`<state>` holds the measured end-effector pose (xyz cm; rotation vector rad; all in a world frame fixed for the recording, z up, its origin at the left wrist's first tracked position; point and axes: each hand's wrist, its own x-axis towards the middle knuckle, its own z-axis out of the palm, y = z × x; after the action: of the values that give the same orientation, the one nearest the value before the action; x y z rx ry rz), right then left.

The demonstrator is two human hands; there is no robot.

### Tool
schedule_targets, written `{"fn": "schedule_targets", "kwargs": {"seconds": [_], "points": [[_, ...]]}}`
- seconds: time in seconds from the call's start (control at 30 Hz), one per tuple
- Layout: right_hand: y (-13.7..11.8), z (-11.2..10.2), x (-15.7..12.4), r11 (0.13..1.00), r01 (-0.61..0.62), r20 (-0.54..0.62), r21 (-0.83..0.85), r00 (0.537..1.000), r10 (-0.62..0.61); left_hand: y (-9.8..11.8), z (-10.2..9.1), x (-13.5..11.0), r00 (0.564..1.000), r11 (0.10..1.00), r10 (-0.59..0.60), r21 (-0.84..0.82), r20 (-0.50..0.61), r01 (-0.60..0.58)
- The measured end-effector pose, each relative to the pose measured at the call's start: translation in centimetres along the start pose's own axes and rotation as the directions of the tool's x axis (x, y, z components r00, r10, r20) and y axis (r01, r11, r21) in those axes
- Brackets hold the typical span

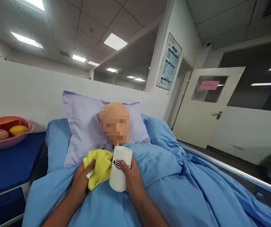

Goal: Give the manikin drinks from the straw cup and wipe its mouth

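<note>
My left hand (80, 181) is closed on a yellow towel (101, 165), bunched up, with a small white label near my thumb. Wrapped round the right side of a white cup (119, 164) is my right hand (133, 176), its thumb across the front beside a black striped print. The cup tilts slightly, and a short pale straw (118, 145) sticks up from its rim. Just beyond the straw is the blurred head (115, 123) of a figure lying in bed; whether person or manikin I cannot tell. Towel and cup are side by side above the blue quilt (159, 189).
A lilac pillow (83, 126) props the head. On the left, a pink basket (12, 140) of fruit stands on a blue-topped cabinet (10, 167). A pale bed rail (232, 168) runs along the right. Behind it stands an open door (204, 123).
</note>
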<state>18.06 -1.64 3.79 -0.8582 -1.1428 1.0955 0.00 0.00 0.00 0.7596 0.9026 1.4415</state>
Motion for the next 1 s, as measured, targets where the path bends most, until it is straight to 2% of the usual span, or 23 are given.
{"fn": "schedule_targets", "kwargs": {"seconds": [0.5, 0.7, 1.0], "points": [[0.35, -0.02, -0.18, 0.996, 0.004, 0.023, 0.085, 1.000, -0.006, 0.49, 0.64, -0.31, 1.000, 1.000, -0.007, 0.010, -0.006, 0.007], [-0.11, 0.33, -0.17, 0.996, 0.021, 0.012, 0.083, 1.000, -0.022, 0.35, 0.39, -0.08, 1.000, 1.000, 0.002, -0.027, 0.028, -0.001], [-0.12, 0.38, -0.33, 0.997, 0.013, 0.016, 0.078, 1.000, -0.014, 0.54, 0.48, -0.14, 1.000, 0.999, -0.024, -0.021, 0.009, 0.024]]}}
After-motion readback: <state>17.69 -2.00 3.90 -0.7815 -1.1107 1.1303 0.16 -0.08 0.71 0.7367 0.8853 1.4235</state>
